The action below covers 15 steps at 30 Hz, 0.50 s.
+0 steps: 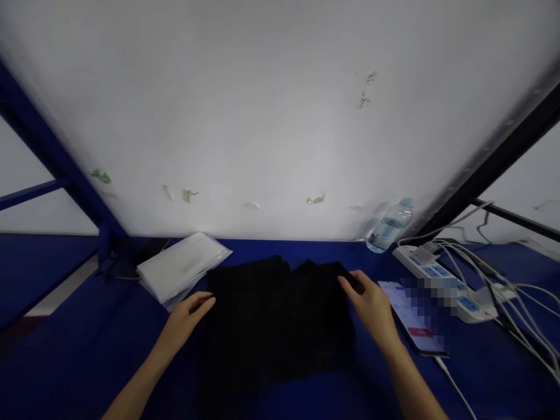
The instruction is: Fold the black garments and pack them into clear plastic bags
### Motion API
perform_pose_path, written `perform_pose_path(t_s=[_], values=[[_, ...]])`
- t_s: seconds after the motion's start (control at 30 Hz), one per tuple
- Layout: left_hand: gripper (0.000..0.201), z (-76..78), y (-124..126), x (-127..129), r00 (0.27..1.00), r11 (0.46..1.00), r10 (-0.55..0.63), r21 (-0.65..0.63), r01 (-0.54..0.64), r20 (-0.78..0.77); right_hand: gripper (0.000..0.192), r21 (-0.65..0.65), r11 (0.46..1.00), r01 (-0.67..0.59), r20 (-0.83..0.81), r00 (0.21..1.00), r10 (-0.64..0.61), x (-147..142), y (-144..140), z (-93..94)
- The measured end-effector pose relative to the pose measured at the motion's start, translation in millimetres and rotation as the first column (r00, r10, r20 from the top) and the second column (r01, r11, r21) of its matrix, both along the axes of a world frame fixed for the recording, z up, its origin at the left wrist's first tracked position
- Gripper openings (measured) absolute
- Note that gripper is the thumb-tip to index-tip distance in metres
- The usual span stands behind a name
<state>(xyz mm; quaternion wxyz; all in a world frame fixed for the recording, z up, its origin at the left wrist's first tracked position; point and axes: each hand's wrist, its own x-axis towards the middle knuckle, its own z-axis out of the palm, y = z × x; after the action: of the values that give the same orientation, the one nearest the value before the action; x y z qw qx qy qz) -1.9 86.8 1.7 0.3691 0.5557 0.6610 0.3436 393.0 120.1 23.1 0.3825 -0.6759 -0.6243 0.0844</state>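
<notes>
A black garment (280, 321) lies spread on the blue table; it is too dark to tell its exact kind. Its top edge is uneven, with a notch near the middle. At its left edge, my left hand (189, 315) pinches the fabric between thumb and fingers. My right hand (371, 303) grips the upper right corner, thumb on top and fingers curled at the edge. The garment's lower left part fades into shadow.
White plastic-wrapped packets (184, 265) lie at the back left beside a dark object (151, 249). A water bottle (390, 226) leans on the white wall. On the right are a phone (413, 321), a power strip (437, 274) and several cables. Blue table (315, 399) shows in front.
</notes>
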Motion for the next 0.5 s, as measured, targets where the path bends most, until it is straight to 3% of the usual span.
perform_pose_path(t_s=[0.07, 0.13, 0.23, 0.3, 0.4, 0.5], values=[[0.041, -0.2, -0.1, 0.4, 1.000, 1.000, 0.006, -0.002, -0.006, 0.006, 0.029, 0.098, 0.995, -0.010, 0.068, 0.998, 0.003, -27.8, -7.1, 12.3], [0.040, -0.7, 0.4, 0.9, 1.000, 1.000, -0.005, -0.005, 0.006, 0.028, 0.022, 0.143, 0.976, -0.163, 0.164, 0.977, 0.139, -59.3, -15.5, 14.3], [0.039, -0.5, 0.9, 1.2, 0.998, 1.000, -0.012, -0.005, 0.012, 0.055, 0.020, 0.129, 0.913, -0.386, 0.312, 0.890, 0.333, -100.9, -28.3, -1.5], [0.038, 0.3, 0.7, 1.4, 0.998, 1.000, -0.009, -0.003, 0.010, 0.059, 0.021, 0.113, 0.886, -0.449, 0.364, 0.849, 0.384, -119.0, -35.3, -16.2], [0.037, 0.1, 0.4, 1.5, 0.998, 1.000, -0.002, 0.000, 0.002, 0.058, 0.020, 0.111, 0.865, -0.489, 0.351, 0.834, 0.426, -127.9, -41.6, -27.8], [0.036, -3.3, 1.0, 0.6, 0.998, 1.000, -0.017, 0.010, 0.016, 0.068, 0.024, 0.139, 0.865, -0.482, 0.215, 0.868, 0.449, -117.6, -40.4, -23.6]])
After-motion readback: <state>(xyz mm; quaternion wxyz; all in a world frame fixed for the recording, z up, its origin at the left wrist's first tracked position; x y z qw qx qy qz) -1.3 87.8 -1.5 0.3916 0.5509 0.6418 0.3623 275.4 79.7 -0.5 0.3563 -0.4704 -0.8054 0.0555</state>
